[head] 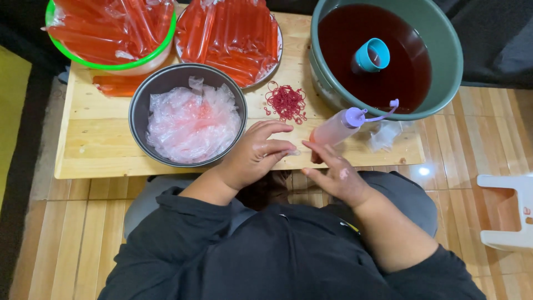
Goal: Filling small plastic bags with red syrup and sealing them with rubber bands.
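Left hand [256, 153] pinches a small clear plastic sleeve [292, 151] at worktop [100, 144] edge. Right hand [336, 175] grips the squeeze bottle [336, 129], which lies beside the basin [444, 72] of red liquid. Judgement: open the sleeve mouth fully, seat the nozzle inside before squeezing.

A low pale wooden surface [94, 139] stands on a wood-patterned floor [72, 239]. On it sit a dark metal bowl [145, 94] of crumpled clear bags, a green-rimmed bowl [111, 65] and a plate [261, 75] heaped with red filled tubes, and a loose pile of red rubber bands [286, 103]. A large green basin [444, 50] of dark red liquid rests at the far right corner, with a squeeze bottle [338, 126] and a crumpled clear bag [386, 134] before it.
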